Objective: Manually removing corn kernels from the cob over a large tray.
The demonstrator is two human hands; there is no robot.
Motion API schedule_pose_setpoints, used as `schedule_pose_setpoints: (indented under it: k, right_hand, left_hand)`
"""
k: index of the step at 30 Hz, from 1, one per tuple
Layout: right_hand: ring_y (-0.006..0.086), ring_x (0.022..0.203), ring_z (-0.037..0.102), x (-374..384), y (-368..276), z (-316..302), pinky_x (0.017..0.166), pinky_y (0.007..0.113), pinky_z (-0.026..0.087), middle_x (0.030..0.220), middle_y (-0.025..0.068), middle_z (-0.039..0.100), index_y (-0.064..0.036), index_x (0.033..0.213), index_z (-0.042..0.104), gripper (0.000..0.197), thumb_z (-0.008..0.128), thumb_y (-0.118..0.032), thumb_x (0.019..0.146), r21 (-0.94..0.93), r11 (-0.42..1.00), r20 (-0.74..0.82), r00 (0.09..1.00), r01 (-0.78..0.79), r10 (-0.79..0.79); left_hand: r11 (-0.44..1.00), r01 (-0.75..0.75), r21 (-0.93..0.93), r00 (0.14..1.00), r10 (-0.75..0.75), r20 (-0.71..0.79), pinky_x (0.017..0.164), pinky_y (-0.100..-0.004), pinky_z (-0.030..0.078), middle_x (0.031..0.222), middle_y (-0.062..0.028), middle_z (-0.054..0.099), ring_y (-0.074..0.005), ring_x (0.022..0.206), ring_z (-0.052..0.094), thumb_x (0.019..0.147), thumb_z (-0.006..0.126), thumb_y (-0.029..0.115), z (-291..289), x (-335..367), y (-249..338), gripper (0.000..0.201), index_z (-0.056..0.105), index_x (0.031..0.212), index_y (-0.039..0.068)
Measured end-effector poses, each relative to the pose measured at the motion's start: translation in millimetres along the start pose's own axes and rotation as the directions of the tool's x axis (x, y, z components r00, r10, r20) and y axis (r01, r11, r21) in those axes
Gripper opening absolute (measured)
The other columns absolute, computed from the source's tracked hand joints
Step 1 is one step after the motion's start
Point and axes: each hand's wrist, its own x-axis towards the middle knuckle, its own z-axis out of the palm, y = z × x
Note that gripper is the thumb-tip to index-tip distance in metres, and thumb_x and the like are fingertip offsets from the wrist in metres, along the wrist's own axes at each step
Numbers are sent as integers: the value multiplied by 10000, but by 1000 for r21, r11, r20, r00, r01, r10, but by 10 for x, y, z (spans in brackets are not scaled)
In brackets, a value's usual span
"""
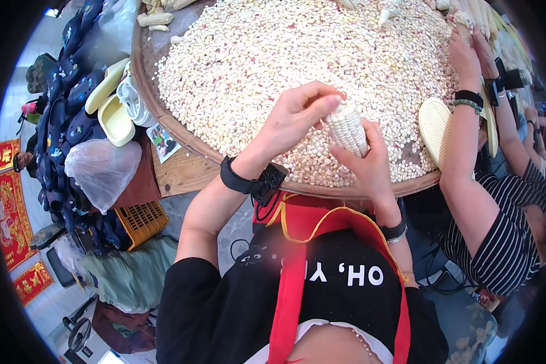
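A pale ear of corn [347, 128], rows of whitish kernels on it, is held upright and slightly tilted over the near edge of a heap of loose kernels [273, 67]. My right hand [373, 164] wraps round its lower part from the right. At its upper end, my left hand [300, 112] is closed in a pinch, thumb and forefinger against the tip. What lies between those fingertips is too small to make out. The kernels, mostly cream with some reddish bits, fill a wide round tray [185, 136] with a brown rim.
Stripped cobs [155, 21] lie at the tray's far left. A pale yellow slipper-shaped thing [435, 130] rests at the right rim. On the right, a co-worker's hands [465, 51] hold another ear. Left stand dark clogs [57, 121], a clear plastic bag [103, 170] and an orange crate [142, 221].
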Motion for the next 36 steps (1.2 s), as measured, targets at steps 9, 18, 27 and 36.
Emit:
schedule_pose_setpoints:
  k: [9,18,27,36]
  right_hand:
    - [266,890,593,-28,-28,51,787,350,468,979,143,596,-10,1134,523,592,815,-164,642,63,998,-48,999,-7,10]
    - [293,910,603,-38,-81,79,762,374,474,972,175,591,-15,1134,457,673,842,-235,628,-53,998,-50,999,-15,12]
    - [333,919,601,-41,-61,84,768,395,475,1003,208,585,-11,1149,440,691,829,-271,641,-127,988,-32,995,-93,90]
    - [348,963,579,-24,-106,80,808,394,462,1038,226,569,24,1176,442,679,804,-252,672,-72,997,-65,997,-42,38]
  left_hand:
    - [985,-85,149,988,103,-113,718,-250,467,895,-32,634,-83,813,562,904,583,165,-88,-5,-64,192,610,1012,8]
    - [915,-181,361,981,194,1,723,-287,500,889,-87,649,-155,816,619,887,579,107,59,-110,25,181,618,1038,15]
    - [581,-458,673,831,548,92,651,-341,505,844,-141,649,-286,761,641,868,561,44,106,2,-167,126,623,971,6]
    - [799,-296,523,916,393,-82,704,-279,508,910,-117,670,-183,785,654,905,525,56,52,64,-180,176,611,1046,-7]
